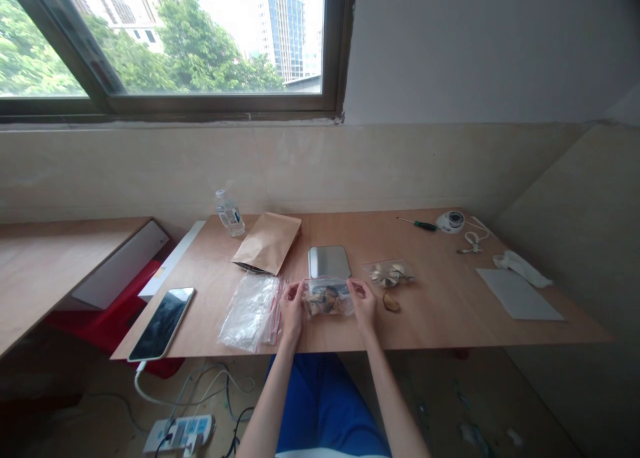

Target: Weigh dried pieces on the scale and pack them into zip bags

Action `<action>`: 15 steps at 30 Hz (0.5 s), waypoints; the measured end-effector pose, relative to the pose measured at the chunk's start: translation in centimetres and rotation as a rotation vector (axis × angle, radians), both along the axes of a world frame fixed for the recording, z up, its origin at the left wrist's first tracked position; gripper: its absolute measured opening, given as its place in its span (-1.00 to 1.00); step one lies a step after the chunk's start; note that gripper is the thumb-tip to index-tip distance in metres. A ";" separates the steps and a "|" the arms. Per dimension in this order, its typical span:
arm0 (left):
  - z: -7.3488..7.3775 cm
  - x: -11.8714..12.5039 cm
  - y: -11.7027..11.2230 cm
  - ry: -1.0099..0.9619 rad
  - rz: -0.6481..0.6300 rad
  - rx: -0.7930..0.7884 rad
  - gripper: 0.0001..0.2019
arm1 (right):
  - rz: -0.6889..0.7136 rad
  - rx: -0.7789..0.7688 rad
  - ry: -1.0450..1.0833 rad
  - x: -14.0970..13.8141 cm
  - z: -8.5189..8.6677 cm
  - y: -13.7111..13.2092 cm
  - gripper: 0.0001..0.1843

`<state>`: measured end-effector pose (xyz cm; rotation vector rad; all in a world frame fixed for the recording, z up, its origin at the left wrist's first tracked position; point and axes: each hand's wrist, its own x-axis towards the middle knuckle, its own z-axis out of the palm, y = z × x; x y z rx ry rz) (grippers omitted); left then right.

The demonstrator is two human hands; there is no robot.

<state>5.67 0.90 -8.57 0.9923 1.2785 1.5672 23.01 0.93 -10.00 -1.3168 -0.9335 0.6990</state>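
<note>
Between my two hands is a clear zip bag (329, 301) holding several brown dried slices, perhaps mushrooms. My left hand (292, 305) pinches its upper left corner, and my right hand (364, 303) pinches the upper right corner. Just behind the bag lies a flat silver scale (329, 261). To the right sits a second clear bag (390, 273) with pale and dark dried pieces in it. One loose brown slice (391, 303) rests on the table near my right hand. A stack of clear zip bags (250, 311) with red edges lies beside my left hand.
A brown paper pouch (270, 241) and plastic bottle (230, 213) stand at back left. A phone (163, 323) on a cable lies at the left edge. Toward the right are a screwdriver (423, 225), a dome camera (451, 222) and a white sheet (517, 294). A power strip (180, 434) lies below.
</note>
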 end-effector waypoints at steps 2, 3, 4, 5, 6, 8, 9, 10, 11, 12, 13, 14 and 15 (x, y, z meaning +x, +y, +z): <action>0.3 0.1 -0.1 0.005 -0.023 0.005 -0.71 | 0.004 -0.009 0.020 0.1 0.0 0.0 -0.62; 0.4 0.1 -0.1 0.009 -0.037 0.008 -0.71 | 0.001 -0.011 0.030 0.1 0.0 -0.1 -0.62; 0.5 0.1 -0.1 0.012 -0.051 0.011 -0.72 | -0.004 -0.013 0.039 0.1 0.0 -0.1 -0.61; 0.6 0.2 -0.1 0.016 -0.064 0.014 -0.72 | -0.011 -0.013 0.047 0.1 0.1 -0.2 -0.61; 0.7 0.3 -0.2 0.019 -0.075 0.016 -0.73 | -0.012 -0.013 0.053 0.1 0.1 -0.2 -0.62; 0.7 0.3 -0.2 0.026 -0.090 0.020 -0.74 | -0.005 -0.008 0.056 0.1 0.3 -0.4 -0.63; 0.7 0.4 -0.2 0.029 -0.093 0.022 -0.75 | -0.001 -0.005 0.053 0.0 0.3 -0.4 -0.64; 0.7 0.4 -0.2 0.032 -0.092 0.025 -0.76 | 0.002 0.000 0.046 0.0 0.4 -0.4 -0.64; 0.7 0.4 -0.3 0.035 -0.091 0.027 -0.76 | 0.003 0.005 0.039 0.0 0.5 -0.5 -0.65; 0.7 0.4 -0.3 0.038 -0.089 0.028 -0.77 | 0.003 0.007 0.030 -0.1 0.5 -0.5 -0.65; 0.7 0.4 -0.3 0.041 -0.089 0.028 -0.77 | 0.001 0.007 0.025 -0.1 0.6 -0.5 -0.65; 0.7 0.3 -0.3 0.045 -0.091 0.028 -0.77 | 0.000 0.006 0.024 -0.2 0.6 -0.4 -0.65; 0.7 0.3 -0.3 0.048 -0.092 0.026 -0.77 | 0.000 0.004 0.027 -0.2 0.6 -0.4 -0.65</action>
